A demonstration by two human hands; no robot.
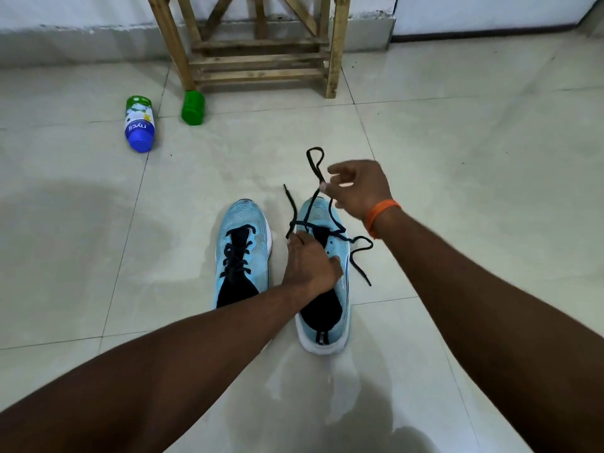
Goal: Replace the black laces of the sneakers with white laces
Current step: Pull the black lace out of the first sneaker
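Sneakers [248, 243] sit side by side on the tiled floor [457, 158], toes pointing away.

The laced sneaker [243, 220] is just outside the left knuckles, untouched and fully threaded. Looks queued for later.

The half-unlaced sneaker [340, 256] is under the left hand [310, 263]. The thumb is on one flank and the fingers curl over the opposite eyelet edge, clamped on the upper. I read this as an anchor, so the shoe doesn't lift when the lace is pulled. Can't tell if the fingertips also pin the lace crossing.

The right hand [359, 188] is raised above the toe end. Thumb and forefinger pinch the black lace [313, 165], and the other fingers are loosely curled and apart. Probably held high to draw slack out of the eyelets.

A bottle [139, 124] lies on its side with a green cap [192, 107] near it, well beyond the left fingertips. Not part of the job.

Lace routing:
- A loop stands above the right fingertips.
- A strand drops from the pinch to the crossing at the left fingertips.
- One free end pokes out past the left fingertips.
- The other free end trails on the floor on the thumb side.

An orange wristband [380, 217] is on the right wrist. White laces are not in view.
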